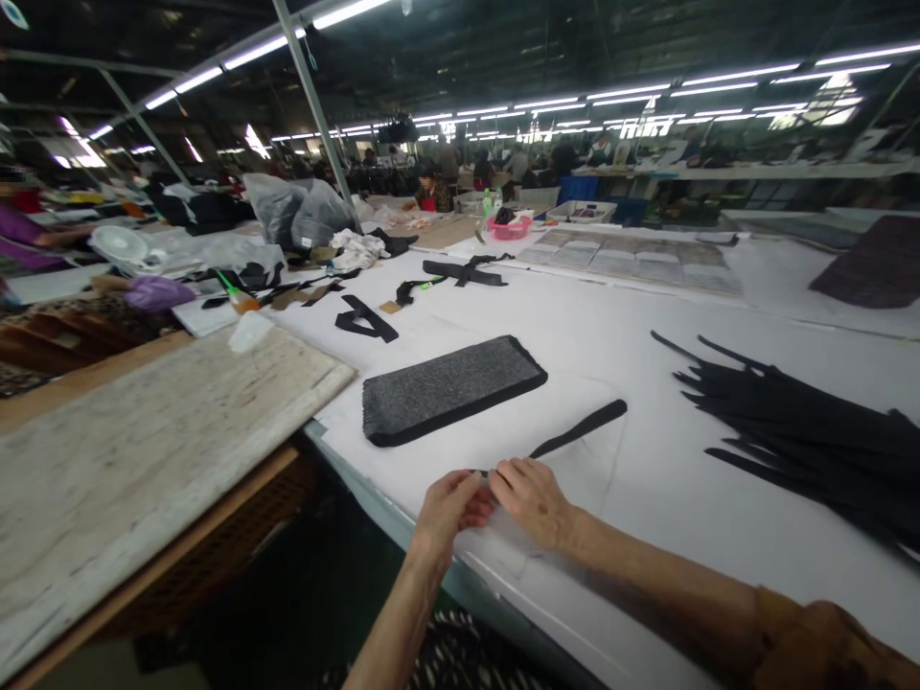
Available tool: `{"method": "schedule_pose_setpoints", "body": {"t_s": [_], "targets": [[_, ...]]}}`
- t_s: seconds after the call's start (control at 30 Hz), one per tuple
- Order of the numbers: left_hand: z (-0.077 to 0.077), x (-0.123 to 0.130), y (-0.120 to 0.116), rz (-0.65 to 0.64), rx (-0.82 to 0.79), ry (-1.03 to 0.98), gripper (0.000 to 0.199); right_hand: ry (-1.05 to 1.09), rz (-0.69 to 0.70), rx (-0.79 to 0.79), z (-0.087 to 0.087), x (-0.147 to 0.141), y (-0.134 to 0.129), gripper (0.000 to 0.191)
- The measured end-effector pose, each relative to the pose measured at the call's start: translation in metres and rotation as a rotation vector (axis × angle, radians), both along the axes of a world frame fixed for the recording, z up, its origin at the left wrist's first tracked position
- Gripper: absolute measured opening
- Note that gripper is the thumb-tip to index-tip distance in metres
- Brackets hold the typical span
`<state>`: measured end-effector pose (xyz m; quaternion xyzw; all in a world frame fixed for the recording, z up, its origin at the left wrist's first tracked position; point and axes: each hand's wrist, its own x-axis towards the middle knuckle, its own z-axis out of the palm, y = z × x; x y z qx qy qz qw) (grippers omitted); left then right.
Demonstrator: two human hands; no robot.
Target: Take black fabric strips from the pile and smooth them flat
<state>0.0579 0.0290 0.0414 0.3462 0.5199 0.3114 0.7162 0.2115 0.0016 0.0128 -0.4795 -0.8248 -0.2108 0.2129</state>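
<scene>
Near the front edge of the white table (647, 383), my left hand (451, 508) pinches one end of a black strip (581, 427). Right beside it, my right hand (532, 498) has its fingers closed on the same strip. The strip's wider, rounded end lies on the table, up and to the right of my hands. Beyond them rests a stack of grey pieces with black edges (454, 388). A fanned pile of long black strips (797, 422) lies to the right.
A pale board (158, 450) stands at the left, with a gap beside the white table. Black scraps (366, 319), plastic bags (298, 211) and a pink basket (508, 227) lie farther back. A person in purple (29, 235) is at the far left.
</scene>
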Motion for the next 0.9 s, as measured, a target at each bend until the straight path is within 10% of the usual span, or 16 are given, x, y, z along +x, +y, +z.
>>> {"method": "schedule_pose_setpoints", "body": {"t_s": [0.57, 0.9], "targets": [[-0.005, 0.006, -0.008, 0.157, 0.052, 0.052, 0.017, -0.015, 0.176, -0.117, 0.007, 0.028, -0.043, 0.026], [-0.01, 0.0, -0.015, 0.183, 0.131, 0.045, 0.022, -0.117, -0.08, -0.059, 0.007, 0.086, -0.036, 0.04]]}}
